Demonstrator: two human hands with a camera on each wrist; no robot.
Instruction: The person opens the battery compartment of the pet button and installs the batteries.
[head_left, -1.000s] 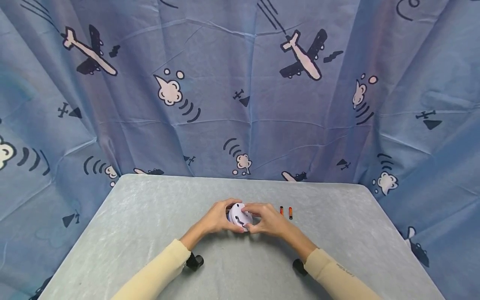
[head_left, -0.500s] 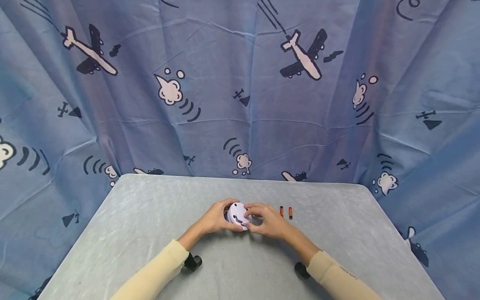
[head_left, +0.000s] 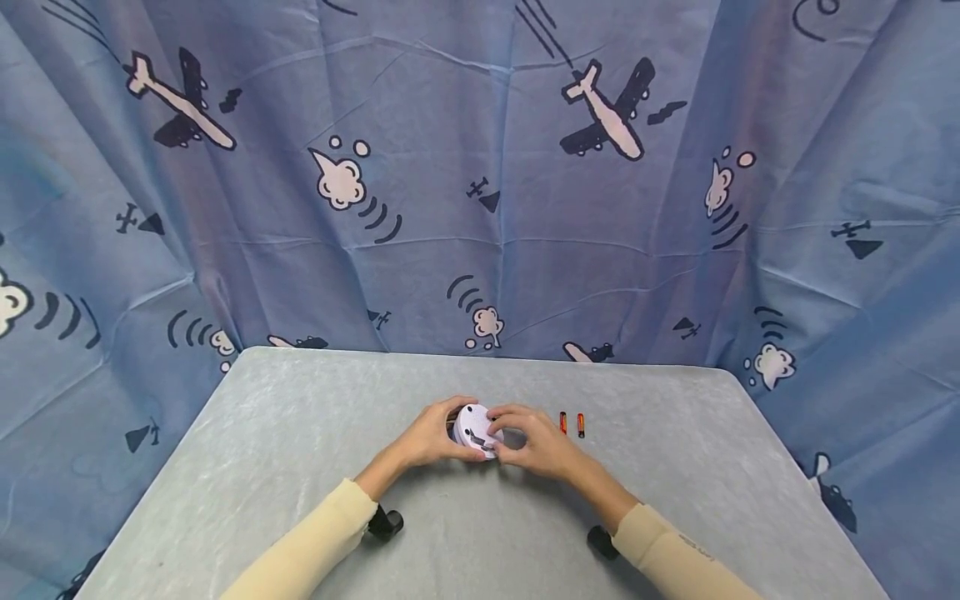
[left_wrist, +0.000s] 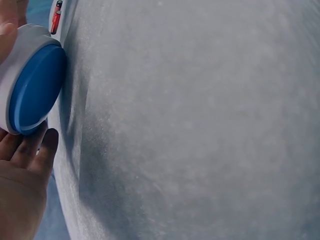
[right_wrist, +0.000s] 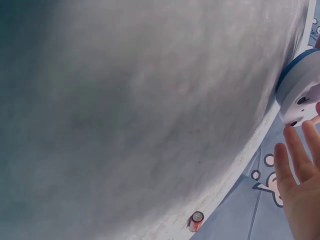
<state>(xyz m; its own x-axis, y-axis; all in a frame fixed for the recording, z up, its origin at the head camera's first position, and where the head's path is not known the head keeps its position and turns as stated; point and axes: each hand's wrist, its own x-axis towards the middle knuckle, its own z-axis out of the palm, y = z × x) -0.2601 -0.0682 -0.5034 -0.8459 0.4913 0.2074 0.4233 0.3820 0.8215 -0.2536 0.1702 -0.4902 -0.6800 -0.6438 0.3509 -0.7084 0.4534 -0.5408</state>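
A smooth, matt white plastic puck (head_left: 476,428) with a satin blue plastic base (left_wrist: 36,89) sits on a counter (head_left: 300,450) covered in fibrous, matt grey cloth, near two glossy orange batteries (head_left: 572,424) and creased printed blue fabric backdrop (head_left: 480,183).

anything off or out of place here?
Nothing damaged or spilled. Both hands, left and right, hold a round white device tilted off the table. Two batteries lie loose to its right.
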